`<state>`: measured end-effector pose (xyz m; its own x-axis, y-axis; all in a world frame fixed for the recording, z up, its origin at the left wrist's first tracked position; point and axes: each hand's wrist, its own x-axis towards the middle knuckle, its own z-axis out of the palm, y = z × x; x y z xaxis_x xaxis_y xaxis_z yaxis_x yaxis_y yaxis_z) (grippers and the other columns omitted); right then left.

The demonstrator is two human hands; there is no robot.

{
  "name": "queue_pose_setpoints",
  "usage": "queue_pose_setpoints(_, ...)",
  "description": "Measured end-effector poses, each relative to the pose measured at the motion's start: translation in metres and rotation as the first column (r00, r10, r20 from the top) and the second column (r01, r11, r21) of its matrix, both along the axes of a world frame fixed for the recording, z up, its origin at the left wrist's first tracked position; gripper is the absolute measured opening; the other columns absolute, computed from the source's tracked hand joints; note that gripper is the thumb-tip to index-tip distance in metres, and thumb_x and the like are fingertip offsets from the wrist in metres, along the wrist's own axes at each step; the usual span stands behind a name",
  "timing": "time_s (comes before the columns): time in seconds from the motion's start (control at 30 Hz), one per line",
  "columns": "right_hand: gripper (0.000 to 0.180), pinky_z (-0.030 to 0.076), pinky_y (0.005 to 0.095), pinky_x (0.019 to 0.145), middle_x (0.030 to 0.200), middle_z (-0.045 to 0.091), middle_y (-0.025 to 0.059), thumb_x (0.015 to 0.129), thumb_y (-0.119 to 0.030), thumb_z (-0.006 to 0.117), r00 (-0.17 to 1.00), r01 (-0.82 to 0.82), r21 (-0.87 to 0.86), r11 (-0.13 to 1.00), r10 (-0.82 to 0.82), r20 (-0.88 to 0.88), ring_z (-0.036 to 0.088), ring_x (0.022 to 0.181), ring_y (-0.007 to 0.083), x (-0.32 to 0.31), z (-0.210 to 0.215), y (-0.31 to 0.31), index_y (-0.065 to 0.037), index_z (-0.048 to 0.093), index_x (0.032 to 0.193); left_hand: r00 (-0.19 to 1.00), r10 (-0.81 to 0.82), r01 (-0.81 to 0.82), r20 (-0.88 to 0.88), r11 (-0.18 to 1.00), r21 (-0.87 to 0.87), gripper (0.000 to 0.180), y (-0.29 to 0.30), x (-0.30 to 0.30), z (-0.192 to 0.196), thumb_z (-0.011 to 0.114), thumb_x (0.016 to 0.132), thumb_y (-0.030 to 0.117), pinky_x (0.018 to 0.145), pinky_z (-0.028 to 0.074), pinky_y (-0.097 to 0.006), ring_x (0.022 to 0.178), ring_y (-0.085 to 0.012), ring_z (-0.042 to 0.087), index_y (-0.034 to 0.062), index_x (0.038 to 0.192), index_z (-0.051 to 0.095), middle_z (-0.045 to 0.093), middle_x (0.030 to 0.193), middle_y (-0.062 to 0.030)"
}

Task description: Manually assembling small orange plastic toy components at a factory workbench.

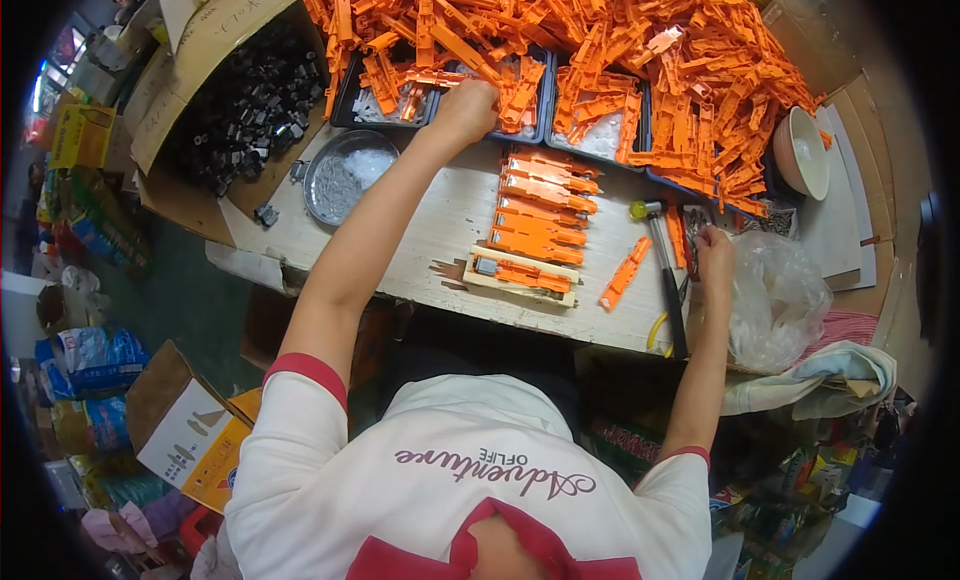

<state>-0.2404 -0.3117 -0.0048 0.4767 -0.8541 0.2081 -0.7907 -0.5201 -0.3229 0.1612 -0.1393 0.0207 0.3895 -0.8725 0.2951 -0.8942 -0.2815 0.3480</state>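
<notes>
My left hand (468, 112) reaches to the front of the blue bins, its fingers curled down among small pale parts and orange plastic parts; its fingertips are hidden. My right hand (714, 258) has its fingers drawn together at a small box of dark metal bits (694, 225); anything between them is too small to make out. Between the hands lies a row of orange plastic housings (540, 205). Nearest me, a wooden jig (522, 292) holds one orange housing with a grey block at its left end. A single orange piece (625, 274) lies to its right.
A hammer (668, 275) lies beside my right hand, near a clear plastic bag (775, 300). Orange parts (680, 70) heap up behind the blue bins (547, 110). At left are a round metal tray (322, 192) and a carton of black parts (160, 130). A bowl (803, 155) stands far right.
</notes>
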Motion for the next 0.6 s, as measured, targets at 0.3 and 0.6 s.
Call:
queue_pose_setpoints(0.3,0.008,0.043,0.0315,0.064,0.074,0.059,0.0133,0.076,-0.005,0.055,0.977,-0.024,0.099,0.995,0.002,0.211,0.057,0.07,0.0236,-0.006,-0.004,0.001,0.0,0.057,0.082,0.953,-0.083,0.077,-0.291,0.996,-0.034,0.015,0.014,0.011,0.015,0.066,0.066,0.006,0.059,0.046,-0.032,0.064,-0.0219,0.059,-0.0005,0.08,0.064,0.061,0.071,-0.0128)
queue_pose_setpoints(0.6,0.009,0.044,0.0335,0.063,0.075,0.059,0.0161,0.078,-0.005,0.054,0.963,-0.018,0.158,0.987,-0.026,0.27,0.058,0.069,0.028,-0.005,-0.004,0.005,0.0,0.057,0.084,0.615,-0.027,-0.086,-0.788,0.991,-0.101,0.011,0.02,0.012,0.022,0.062,0.069,0.0,0.041,0.045,-0.023,0.049,-0.0111,0.056,-0.0043,0.079,0.065,0.059,0.06,-0.0067)
